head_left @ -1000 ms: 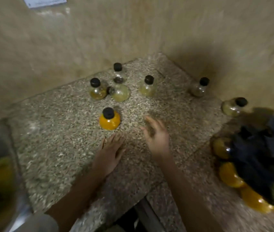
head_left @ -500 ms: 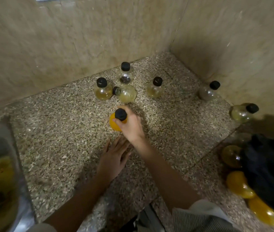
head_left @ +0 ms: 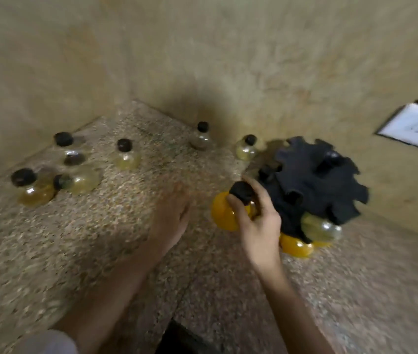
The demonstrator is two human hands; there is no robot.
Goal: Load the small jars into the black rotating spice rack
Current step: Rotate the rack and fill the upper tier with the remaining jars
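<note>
My right hand [head_left: 259, 221] is shut on an orange-filled jar [head_left: 224, 213] with a black cap, held just left of the black rotating spice rack [head_left: 312, 182]. The rack stands at the right by the wall and carries jars low on its near side, among them an orange one [head_left: 296, 245] and a pale one [head_left: 320, 228]. My left hand [head_left: 172, 215] lies flat and blurred on the counter, holding nothing. Several loose jars with black caps stand further back, including a pale one [head_left: 126, 155], a dark one [head_left: 200, 137] and one lying on its side [head_left: 80, 180].
The speckled stone counter [head_left: 100, 238] sits in a corner between two beige walls. A white wall socket plate [head_left: 414, 126] with a cable is at the far right. A dark gap [head_left: 177, 338] opens at the counter's near edge.
My right hand has lifted the orange jar off the counter and carried it right to the rack. The view has swung right, bringing the whole rack into sight.
</note>
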